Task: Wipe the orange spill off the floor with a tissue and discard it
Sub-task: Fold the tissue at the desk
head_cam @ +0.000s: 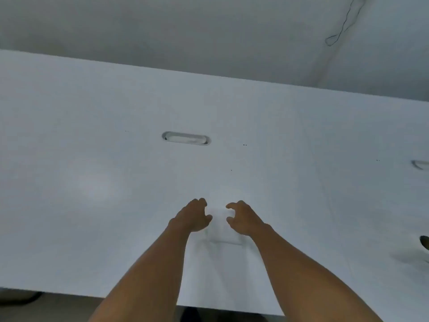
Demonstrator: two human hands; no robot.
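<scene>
A white tissue (223, 231) lies flat on the white table (92, 182), barely distinct from the surface; its near edge shows as a faint line. My left hand (191, 216) hovers at its left side with the fingers curled and apart. My right hand (243, 218) mirrors it at the right side, thumb and fingers spread. Neither hand visibly pinches the tissue. No orange spill is in view; only a dark strip of floor (58, 307) shows under the table's near edge.
An oval cable slot (186, 138) is cut into the table beyond my hands, and another one (420, 164) is at the right edge. A dark object (425, 243) pokes in at the right. A thin cable (343, 26) hangs on the wall behind.
</scene>
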